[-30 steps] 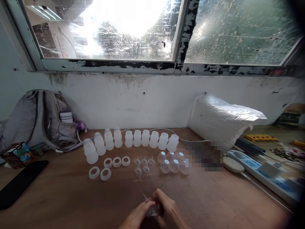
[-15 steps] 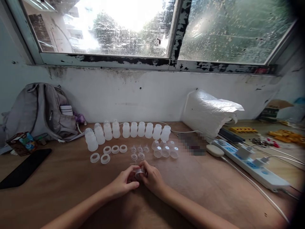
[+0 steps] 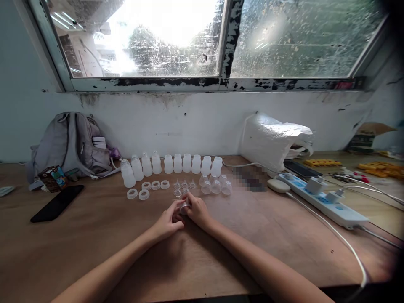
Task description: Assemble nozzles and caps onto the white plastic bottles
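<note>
My left hand point(image 3: 168, 221) and my right hand point(image 3: 196, 210) meet over the table, both closed around a small translucent bottle collar point(image 3: 184, 206). Fingers cover much of it, and I cannot tell whether a nipple sits inside. Just beyond my fingers lie several clear bottle nipples point(image 3: 177, 192), partly hidden by my right hand. To their left are several white collar rings point(image 3: 144, 195). Clear domed caps point(image 3: 216, 186) stand to the right. Behind them runs a row of milky bottles: open-necked ones point(image 3: 187, 163), and at the left end capped ones point(image 3: 128, 174).
A black phone point(image 3: 57, 204), a small carton point(image 3: 53, 179) and a grey backpack point(image 3: 67, 143) are at the left. On the right are a white plastic bag point(image 3: 268, 141), a power strip point(image 3: 325, 202) with cables, and a pale oval device point(image 3: 278, 186).
My head view has shifted, so the table's front edge now shows. Both hands stay together on the collar, with the right fingers slightly changed over it.
</note>
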Demonstrator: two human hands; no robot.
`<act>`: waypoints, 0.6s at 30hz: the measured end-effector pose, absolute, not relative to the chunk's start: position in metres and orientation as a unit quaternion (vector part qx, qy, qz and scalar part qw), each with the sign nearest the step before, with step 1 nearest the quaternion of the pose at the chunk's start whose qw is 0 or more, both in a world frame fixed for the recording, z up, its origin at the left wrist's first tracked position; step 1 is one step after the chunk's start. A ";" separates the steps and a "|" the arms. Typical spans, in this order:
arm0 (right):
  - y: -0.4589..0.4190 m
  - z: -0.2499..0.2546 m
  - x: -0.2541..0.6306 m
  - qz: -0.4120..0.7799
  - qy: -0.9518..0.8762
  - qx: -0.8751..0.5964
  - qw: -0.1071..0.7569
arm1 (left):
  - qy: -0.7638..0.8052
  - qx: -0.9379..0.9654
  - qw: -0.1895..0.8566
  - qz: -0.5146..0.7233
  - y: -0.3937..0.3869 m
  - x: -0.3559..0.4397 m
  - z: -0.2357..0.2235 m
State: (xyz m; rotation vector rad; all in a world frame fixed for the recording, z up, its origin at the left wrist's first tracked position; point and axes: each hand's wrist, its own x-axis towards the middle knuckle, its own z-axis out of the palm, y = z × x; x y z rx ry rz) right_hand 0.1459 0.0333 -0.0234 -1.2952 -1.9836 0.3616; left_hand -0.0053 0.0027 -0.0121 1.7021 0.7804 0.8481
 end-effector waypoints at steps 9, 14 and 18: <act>0.024 -0.015 0.153 0.162 -0.820 -0.399 0.377 | 0.407 0.817 0.255 0.320 -0.008 -0.013 0.006; 0.019 -0.004 0.156 0.278 -0.793 -0.366 0.400 | 0.443 0.811 0.175 0.339 -0.002 -0.020 0.001; 0.018 -0.002 0.155 0.402 -0.730 -0.351 0.428 | 0.417 0.811 0.166 0.375 0.004 -0.024 0.001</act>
